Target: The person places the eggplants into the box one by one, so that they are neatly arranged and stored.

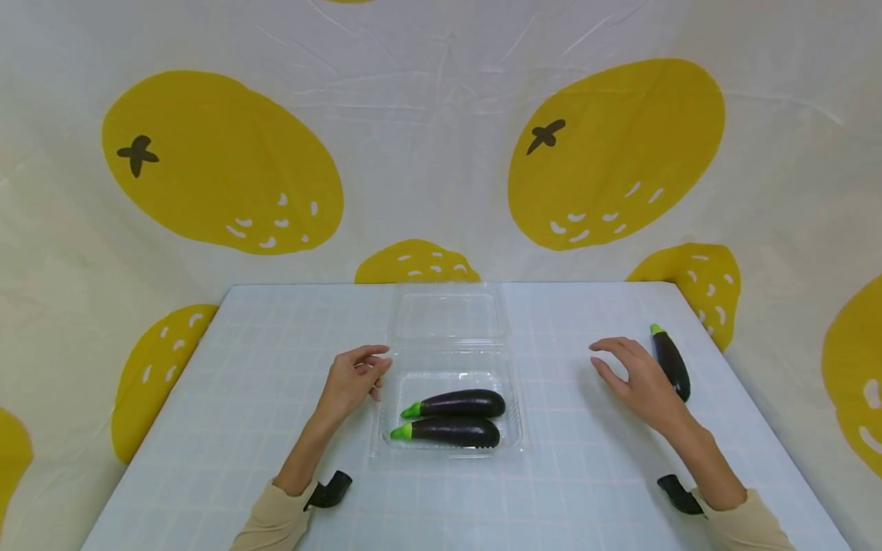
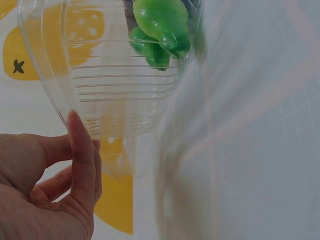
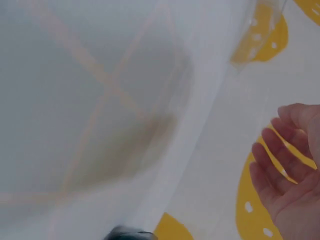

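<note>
My left hand (image 1: 351, 379) is at the left side of a clear plastic clamshell box (image 1: 451, 453), its loosely curled fingertips right at the rim. In the left wrist view, the thumb (image 2: 82, 165) overlaps the rim near the hinge side. Inside the box lie two dark purple eggplants, one farther (image 1: 462, 402) and one nearer (image 1: 455, 431), green stems to the left. My right hand (image 1: 644, 386) hovers right of the box with thumb and fingers apart, holding nothing. Just beyond it, a third eggplant (image 1: 670, 361) lies on the table, partly behind the hand in the head view.
The box's lid (image 1: 448, 315) is folded back toward the far edge of the pale checked table (image 1: 262, 367). A white cloth backdrop (image 1: 427, 153) with yellow fruit prints surrounds the table. Black wrist devices (image 1: 331, 490) stick out at both sleeves.
</note>
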The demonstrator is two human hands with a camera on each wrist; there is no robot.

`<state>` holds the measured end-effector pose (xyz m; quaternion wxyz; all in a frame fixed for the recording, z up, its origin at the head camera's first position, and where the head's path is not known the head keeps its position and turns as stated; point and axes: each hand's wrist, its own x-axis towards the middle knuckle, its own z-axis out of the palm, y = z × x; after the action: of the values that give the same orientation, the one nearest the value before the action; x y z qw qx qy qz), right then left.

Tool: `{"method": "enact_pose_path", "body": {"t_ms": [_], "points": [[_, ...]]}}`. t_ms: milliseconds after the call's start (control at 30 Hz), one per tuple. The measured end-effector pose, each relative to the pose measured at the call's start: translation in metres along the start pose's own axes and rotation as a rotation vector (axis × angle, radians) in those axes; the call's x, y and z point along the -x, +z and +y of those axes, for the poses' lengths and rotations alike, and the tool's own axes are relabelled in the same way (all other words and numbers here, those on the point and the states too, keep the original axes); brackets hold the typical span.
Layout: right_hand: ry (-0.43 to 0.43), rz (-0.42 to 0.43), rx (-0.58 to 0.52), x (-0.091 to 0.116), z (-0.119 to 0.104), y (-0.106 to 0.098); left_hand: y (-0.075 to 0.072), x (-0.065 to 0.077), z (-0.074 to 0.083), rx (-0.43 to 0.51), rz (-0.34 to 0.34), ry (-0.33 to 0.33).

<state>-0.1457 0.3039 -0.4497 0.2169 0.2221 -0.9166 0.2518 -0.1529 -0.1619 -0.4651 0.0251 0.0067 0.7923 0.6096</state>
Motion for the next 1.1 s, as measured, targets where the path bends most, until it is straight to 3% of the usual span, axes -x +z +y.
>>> {"method": "enact_pose_path", "body": {"t_ms": [400, 633, 1100], "points": [[0.065, 0.072, 0.007, 0.01, 0.022, -0.009, 0.0, 0.0, 0.001, 0.012, -0.007, -0.005], [0.166, 0.056, 0.0, 0.016, 0.034, -0.016, -0.001, 0.0, 0.0, 0.007, -0.013, 0.002], [0.283, 0.044, -0.029, 0.028, 0.054, -0.026, 0.001, -0.002, -0.002, 0.015, 0.001, -0.015]]}}
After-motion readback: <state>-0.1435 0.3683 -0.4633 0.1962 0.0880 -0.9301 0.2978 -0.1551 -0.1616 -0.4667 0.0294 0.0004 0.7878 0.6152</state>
